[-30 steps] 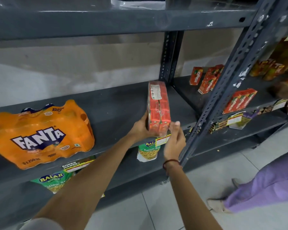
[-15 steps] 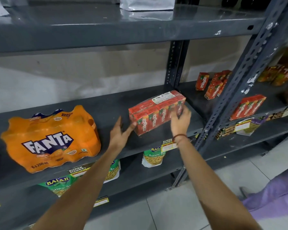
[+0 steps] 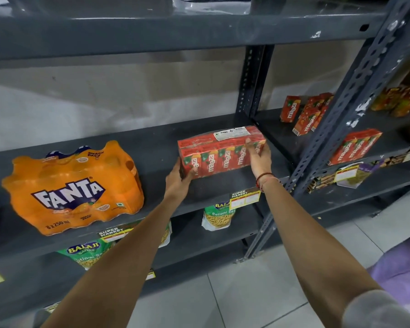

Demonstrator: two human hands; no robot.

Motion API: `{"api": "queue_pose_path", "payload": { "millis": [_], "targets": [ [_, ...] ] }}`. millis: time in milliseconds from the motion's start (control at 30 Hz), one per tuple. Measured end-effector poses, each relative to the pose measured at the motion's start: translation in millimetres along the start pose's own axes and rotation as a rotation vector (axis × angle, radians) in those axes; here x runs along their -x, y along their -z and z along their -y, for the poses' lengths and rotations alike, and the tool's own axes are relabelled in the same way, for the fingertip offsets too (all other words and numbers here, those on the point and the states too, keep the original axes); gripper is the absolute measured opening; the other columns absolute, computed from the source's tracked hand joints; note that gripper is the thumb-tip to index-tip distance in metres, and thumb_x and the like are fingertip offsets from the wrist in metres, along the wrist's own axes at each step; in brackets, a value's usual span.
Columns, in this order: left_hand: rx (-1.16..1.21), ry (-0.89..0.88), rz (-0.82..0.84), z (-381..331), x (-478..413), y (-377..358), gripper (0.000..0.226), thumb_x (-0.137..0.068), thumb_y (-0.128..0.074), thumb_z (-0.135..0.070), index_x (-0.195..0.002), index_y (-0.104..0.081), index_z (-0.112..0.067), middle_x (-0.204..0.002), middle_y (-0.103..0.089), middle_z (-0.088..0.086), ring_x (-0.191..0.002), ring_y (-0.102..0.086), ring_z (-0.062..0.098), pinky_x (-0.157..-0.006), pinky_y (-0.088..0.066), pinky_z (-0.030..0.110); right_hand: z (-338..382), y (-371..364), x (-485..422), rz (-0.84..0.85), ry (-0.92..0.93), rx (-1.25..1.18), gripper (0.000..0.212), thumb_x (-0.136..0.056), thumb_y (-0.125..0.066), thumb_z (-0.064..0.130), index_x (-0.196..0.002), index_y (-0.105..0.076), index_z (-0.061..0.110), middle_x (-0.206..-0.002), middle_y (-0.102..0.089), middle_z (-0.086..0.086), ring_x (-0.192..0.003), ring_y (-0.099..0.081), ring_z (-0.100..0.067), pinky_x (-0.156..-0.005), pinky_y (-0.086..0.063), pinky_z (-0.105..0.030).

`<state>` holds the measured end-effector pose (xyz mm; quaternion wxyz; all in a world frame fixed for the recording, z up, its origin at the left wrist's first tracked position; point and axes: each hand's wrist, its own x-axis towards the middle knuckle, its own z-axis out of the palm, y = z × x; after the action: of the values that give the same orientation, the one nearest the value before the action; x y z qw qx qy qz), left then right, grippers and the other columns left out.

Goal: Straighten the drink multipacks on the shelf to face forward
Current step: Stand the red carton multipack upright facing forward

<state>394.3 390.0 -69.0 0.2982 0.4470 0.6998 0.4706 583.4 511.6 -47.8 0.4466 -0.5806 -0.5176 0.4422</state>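
A red shrink-wrapped Maaza carton multipack [image 3: 219, 151] rests on the grey middle shelf [image 3: 156, 147], its printed long side turned toward me. My left hand [image 3: 178, 179] cups its lower left corner. My right hand [image 3: 258, 157] presses against its right front end, fingers over the wrap. Further left on the same shelf sits an orange Fanta bottle multipack [image 3: 74, 188] with its logo to the front and slightly tilted; neither hand touches it.
A slotted grey upright [image 3: 336, 119] stands just right of the pack. Beyond it, loose Maaza cartons [image 3: 305, 114] and another Maaza pack [image 3: 355, 147] sit on the neighbouring shelf. Green Balaji snack bags [image 3: 219, 216] hang below. A person in purple [image 3: 402, 268] stands at right.
The Maaza pack went from standing end-on in both hands to lying long side forward on the shelf. My left hand, briefly off it, has come back onto its left corner.
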Motion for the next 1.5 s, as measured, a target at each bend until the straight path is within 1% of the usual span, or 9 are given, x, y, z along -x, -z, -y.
{"api": "queue_pose_path", "payload": {
  "millis": [233,467,633,767,867,933,1000,1067,1500],
  "targets": [
    [0.027,-0.025,-0.043,1.5,21.4,-3.8,0.058,-0.088,-0.056,-0.04,-0.138,-0.038,-0.015,-0.131,-0.057,0.006,-0.121,-0.053,0.024,-0.102,-0.04,0.039,-7.2,8.4,23.3,-0.057,0.079,-0.017,0.041,-0.082,-0.062,0.049,-0.11,-0.051,0.022,-0.114,-0.058,-0.006,-0.109,-0.056,-0.023,-0.094,-0.04,-0.032],
    [0.019,-0.07,-0.117,8.7,53.5,-10.0,0.06,-0.086,-0.06,-0.038,-0.137,-0.039,-0.015,-0.125,-0.062,0.005,-0.114,-0.058,0.021,-0.097,-0.045,0.038,-16.8,19.4,43.0,-0.042,0.079,-0.031,0.062,-0.083,-0.06,0.051,-0.13,-0.044,0.014,-0.129,-0.052,-0.006,-0.113,-0.05,-0.016,-0.095,-0.036,-0.027],
    [0.0,-0.067,-0.165,4.8,57.3,-15.5,0.057,-0.086,-0.062,-0.03,-0.136,-0.04,-0.012,-0.123,-0.063,0.007,-0.113,-0.059,0.024,-0.098,-0.046,0.042,-16.0,23.6,44.3,-0.031,0.069,-0.032,0.06,-0.083,-0.061,0.049,-0.129,-0.045,0.014,-0.12,-0.05,0.001,-0.101,-0.049,-0.009,-0.07,-0.035,-0.003],
    [-0.001,-0.064,-0.185,1.8,57.6,-20.0,0.06,-0.084,-0.065,-0.03,-0.136,-0.04,-0.011,-0.123,-0.063,0.008,-0.113,-0.059,0.025,-0.099,-0.047,0.045,-15.7,26.5,41.6,-0.047,0.073,-0.031,0.057,-0.083,-0.062,0.048,-0.127,-0.047,0.014,-0.113,-0.048,0.002,-0.099,-0.046,-0.009,-0.083,-0.035,-0.019],
    [0.002,-0.061,-0.188,-1.0,57.2,-26.7,0.061,-0.084,-0.066,-0.026,-0.137,-0.039,-0.013,-0.123,-0.062,0.008,-0.113,-0.059,0.024,-0.098,-0.047,0.043,-17.9,31.4,37.9,-0.077,0.079,-0.025,0.055,-0.083,-0.062,0.046,-0.125,-0.049,0.013,-0.109,-0.049,0.004,-0.089,-0.048,-0.005,-0.065,-0.035,0.001],
    [0.002,-0.066,-0.18,-3.8,56.2,-32.1,0.061,-0.083,-0.066,-0.023,-0.137,-0.04,-0.014,-0.121,-0.064,0.007,-0.111,-0.06,0.023,-0.097,-0.047,0.041,-19.6,37.0,35.1,-0.093,0.083,-0.034,0.052,-0.083,-0.063,0.046,-0.122,-0.051,0.014,-0.112,-0.056,0.001,-0.087,-0.052,-0.006,-0.057,-0.038,0.001],
    [-0.006,-0.082,-0.176,-6.9,55.2,-37.7,0.059,-0.083,-0.067,-0.021,-0.136,-0.041,-0.014,-0.119,-0.065,0.005,-0.109,-0.061,0.021,-0.095,-0.048,0.04,-21.8,43.5,31.5,-0.107,0.088,-0.035,0.05,-0.082,-0.063,0.047,-0.118,-0.053,0.014,-0.117,-0.06,-0.005,-0.096,-0.057,-0.014,-0.073,-0.043,-0.007],
    [-0.008,-0.095,-0.176,-9.6,54.1,-43.4,0.058,-0.083,-0.067,-0.02,-0.135,-0.042,-0.015,-0.118,-0.066,0.004,-0.107,-0.062,0.02,-0.094,-0.049,0.04,-24.0,49.9,27.6,-0.113,0.092,-0.024,0.054,-0.082,-0.062,0.049,-0.12,-0.053,0.013,-0.12,-0.061,-0.008,-0.107,-0.057,-0.021,-0.091,-0.045,-0.027],
    [0.0,-0.104,-0.149,-19.1,46.0,-54.0,0.058,-0.083,-0.067,-0.019,-0.136,-0.043,-0.011,-0.116,-0.066,0.007,-0.105,-0.063,0.023,-0.095,-0.05,0.042,-20.1,64.0,19.2,-0.092,0.047,0.057,0.071,-0.083,-0.056,0.056,-0.135,-0.04,0.01,-0.136,-0.051,-0.012,-0.125,-0.047,-0.027,-0.109,-0.035,-0.041]
  ]
}}
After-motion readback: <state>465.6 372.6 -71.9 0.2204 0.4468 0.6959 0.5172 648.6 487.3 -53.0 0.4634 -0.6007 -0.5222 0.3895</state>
